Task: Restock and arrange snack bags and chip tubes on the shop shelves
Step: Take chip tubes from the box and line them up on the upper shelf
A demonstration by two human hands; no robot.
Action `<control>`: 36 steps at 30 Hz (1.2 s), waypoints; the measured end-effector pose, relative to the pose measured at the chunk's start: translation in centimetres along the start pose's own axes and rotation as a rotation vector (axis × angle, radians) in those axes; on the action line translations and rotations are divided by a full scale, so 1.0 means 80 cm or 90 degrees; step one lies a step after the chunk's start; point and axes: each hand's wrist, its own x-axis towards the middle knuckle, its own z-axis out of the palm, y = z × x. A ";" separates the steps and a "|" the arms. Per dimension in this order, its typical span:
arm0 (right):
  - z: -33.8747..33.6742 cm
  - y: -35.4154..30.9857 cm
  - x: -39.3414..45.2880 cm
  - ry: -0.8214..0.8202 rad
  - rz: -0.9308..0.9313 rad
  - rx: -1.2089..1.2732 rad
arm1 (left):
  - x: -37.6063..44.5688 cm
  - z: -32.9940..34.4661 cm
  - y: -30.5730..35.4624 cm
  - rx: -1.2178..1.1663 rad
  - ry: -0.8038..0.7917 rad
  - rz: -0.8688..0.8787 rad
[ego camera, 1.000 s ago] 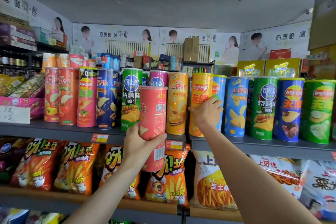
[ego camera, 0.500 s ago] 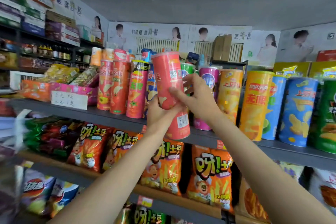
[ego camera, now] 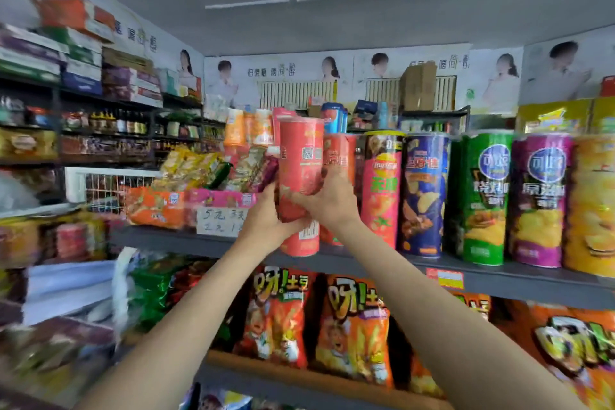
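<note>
Both hands hold one red chip tube [ego camera: 300, 156] upright in front of the grey upper shelf [ego camera: 499, 280]. My left hand [ego camera: 266, 220] grips its lower left side. My right hand [ego camera: 329, 200] wraps the lower right side. The tube's base hangs at the shelf's front edge, left of the standing row: a red tube [ego camera: 336, 156] right behind it, a pink tube [ego camera: 381, 190], a dark blue tube [ego camera: 424, 193], a green tube [ego camera: 484, 196], a purple tube [ego camera: 539, 200] and a yellow tube [ego camera: 594, 206]. Orange snack bags [ego camera: 279, 316] hang on the shelf below.
A pink display box [ego camera: 219, 200] of small snack packs with a handwritten price card [ego camera: 219, 221] sits on the shelf just left of the tube. More tubes and cups stand behind the row. Stacked cartons [ego camera: 80, 60] fill the high left shelves.
The view has swung left along the shelf. The red tube has gone left and a little down with both hands, from in front of the green and pink tubes to the row's left end.
</note>
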 end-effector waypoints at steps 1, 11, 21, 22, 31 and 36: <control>0.010 0.001 0.006 0.009 0.015 -0.016 | 0.007 -0.004 -0.008 0.018 -0.014 -0.005; 0.032 0.013 0.029 -0.078 0.058 0.002 | 0.032 -0.016 -0.051 -0.046 -0.118 -0.033; 0.041 0.026 0.017 -0.068 0.042 -0.140 | 0.049 0.012 -0.053 0.179 0.039 -0.044; 0.043 0.026 0.018 -0.063 0.053 -0.146 | 0.051 0.015 -0.051 0.206 0.059 -0.047; 0.056 0.025 0.028 -0.034 0.114 -0.223 | 0.060 0.041 -0.056 0.352 0.172 -0.016; 0.052 0.025 0.020 -0.012 0.111 -0.316 | 0.059 0.053 -0.057 0.390 0.218 0.016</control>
